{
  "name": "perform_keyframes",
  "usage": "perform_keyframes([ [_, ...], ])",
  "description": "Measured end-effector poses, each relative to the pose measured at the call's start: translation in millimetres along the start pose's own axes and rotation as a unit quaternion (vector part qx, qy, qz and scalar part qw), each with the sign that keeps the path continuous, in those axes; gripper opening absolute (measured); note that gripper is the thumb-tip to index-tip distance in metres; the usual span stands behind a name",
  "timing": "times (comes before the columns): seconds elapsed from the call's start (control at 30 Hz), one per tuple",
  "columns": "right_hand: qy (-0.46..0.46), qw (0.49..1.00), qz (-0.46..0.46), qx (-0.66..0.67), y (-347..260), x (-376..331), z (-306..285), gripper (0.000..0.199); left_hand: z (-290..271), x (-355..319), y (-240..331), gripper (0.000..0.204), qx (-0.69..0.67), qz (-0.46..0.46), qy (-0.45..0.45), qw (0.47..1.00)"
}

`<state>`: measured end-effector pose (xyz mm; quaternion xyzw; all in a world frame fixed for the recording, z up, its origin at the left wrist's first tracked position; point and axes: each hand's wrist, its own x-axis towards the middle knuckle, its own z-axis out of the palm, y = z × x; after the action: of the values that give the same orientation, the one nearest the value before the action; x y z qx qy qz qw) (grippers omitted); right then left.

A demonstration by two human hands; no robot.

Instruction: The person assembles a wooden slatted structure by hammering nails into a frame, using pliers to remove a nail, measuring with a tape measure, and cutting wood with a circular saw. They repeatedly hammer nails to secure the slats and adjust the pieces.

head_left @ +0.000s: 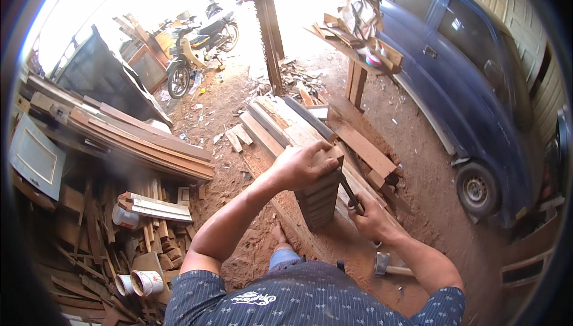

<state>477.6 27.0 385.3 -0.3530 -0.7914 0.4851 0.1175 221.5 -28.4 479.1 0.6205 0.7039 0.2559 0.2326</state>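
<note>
My left hand (307,165) is closed over the upper end of a brown wooden piece with slat-like ridges (317,204), which stands tilted in front of me. In my right hand (373,218) is a dark, slim metal tool (348,190), gripped near its lower end. Its far end reaches the right edge of the ridged wood; whether it touches cannot be made out, nor can the tool's exact kind. Behind and beneath my hands lies a stack of long boards (271,126). A hammer (382,263) with a metal head and wooden handle lies below my right forearm.
Stacked planks (137,132) and a heap of offcuts (161,242) with white buckets (146,282) are at left. A wooden post (267,34) rises ahead. A dark blue car (441,75) stands at right, a motorbike (200,45) farther off. Wood-laden shelf (352,42) stands near the car.
</note>
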Motion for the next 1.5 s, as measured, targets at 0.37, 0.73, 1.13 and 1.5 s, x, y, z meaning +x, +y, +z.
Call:
perform_keyframes([
  [0.37, 0.108, 0.988, -0.058, 0.094, 16.6, 42.8, 59.9, 0.023, -0.2, 8.0, -13.4, 0.066, 0.018, -0.007, 0.048, 0.999],
  [0.73, -0.212, 0.963, 0.118, 0.118, -21.7, 29.4, 1.1, 0.042, -11.5, -20.5, -24.3, 0.056, 0.025, -0.050, 0.047, 0.997],
  [1.13, -0.002, 0.993, -0.034, 0.115, -16.3, 62.1, 86.7, 0.036, -15.5, 2.7, -85.9, 0.050, -0.079, -0.004, 0.060, 0.995],
  [1.5, -0.048, 0.995, 0.015, 0.084, -48.9, 44.9, 39.9, 0.033, -10.0, -11.5, -48.0, 0.052, 0.020, -0.026, 0.125, 0.992],
])
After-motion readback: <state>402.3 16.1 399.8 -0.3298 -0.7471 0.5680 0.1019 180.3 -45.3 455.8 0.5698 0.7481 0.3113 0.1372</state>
